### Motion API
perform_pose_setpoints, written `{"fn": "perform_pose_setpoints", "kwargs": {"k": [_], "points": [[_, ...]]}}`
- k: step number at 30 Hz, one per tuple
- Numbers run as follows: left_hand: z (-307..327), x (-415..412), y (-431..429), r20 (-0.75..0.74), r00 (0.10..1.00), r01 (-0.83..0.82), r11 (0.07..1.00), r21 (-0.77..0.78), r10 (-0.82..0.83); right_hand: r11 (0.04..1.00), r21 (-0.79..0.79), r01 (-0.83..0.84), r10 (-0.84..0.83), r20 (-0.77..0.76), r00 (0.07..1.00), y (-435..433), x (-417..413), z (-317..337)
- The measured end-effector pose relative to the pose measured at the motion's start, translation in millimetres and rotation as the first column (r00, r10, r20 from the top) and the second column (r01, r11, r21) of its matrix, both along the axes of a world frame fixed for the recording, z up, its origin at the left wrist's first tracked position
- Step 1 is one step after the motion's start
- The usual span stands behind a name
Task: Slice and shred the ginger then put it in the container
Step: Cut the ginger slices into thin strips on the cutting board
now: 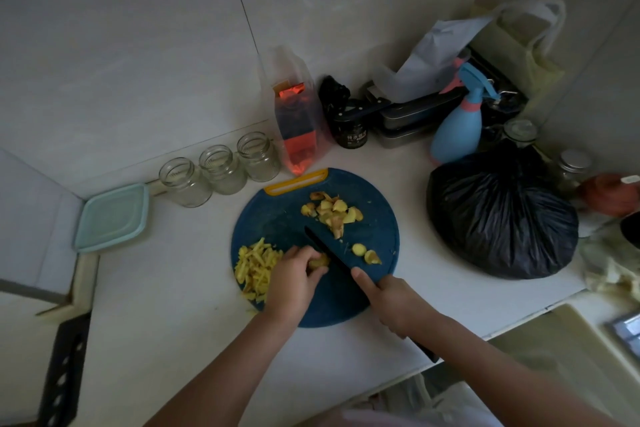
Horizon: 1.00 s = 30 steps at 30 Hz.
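Near the worktop's (180, 291) front edge, on the board (277, 215) | our left hand (294, 276) pinches ginger (319, 262), right hand (394, 302) grips knife (329, 250) | slicing | next: we shred, fill container (110, 218).

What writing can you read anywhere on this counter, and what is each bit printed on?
No text here can be quoted with confidence.
On the black jar: a row of white characters on its label, too blurred to read.
On the orange packet inside the clear bag: any print is too blurred to read.
On the white tag at the right edge: too small to read.
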State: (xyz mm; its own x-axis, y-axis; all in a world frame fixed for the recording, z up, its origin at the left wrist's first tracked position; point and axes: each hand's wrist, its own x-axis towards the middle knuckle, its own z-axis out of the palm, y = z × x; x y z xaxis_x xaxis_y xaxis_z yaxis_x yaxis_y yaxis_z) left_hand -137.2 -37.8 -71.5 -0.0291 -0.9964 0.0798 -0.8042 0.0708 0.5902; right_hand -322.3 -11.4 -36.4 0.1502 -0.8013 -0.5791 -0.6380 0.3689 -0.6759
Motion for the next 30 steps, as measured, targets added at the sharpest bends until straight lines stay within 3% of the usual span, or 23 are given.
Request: {"fn": "perform_pose_setpoints", "kwargs": {"k": [7,18,30], "points": [[-5.5,-2.9,8.5,0.047,0.999,0.003,0.992,-0.124,0.002,1.0,0.015,-0.022,0.022,-0.002,1.0,-2.4,4.0,5.2],[-10.1,-4.8,9.5,0.052,0.999,0.023,0.98,-0.197,-0.013,0.996,-0.091,-0.009,0.008,-0.013,1.0,0.2,-1.2,-0.6],[-14.7,0.2,8.6,0.071,0.995,0.082,0.967,-0.243,-0.067,0.982,0.191,0.006,-0.031,0.128,0.991,-13.1,-10.0,4.3]]}}
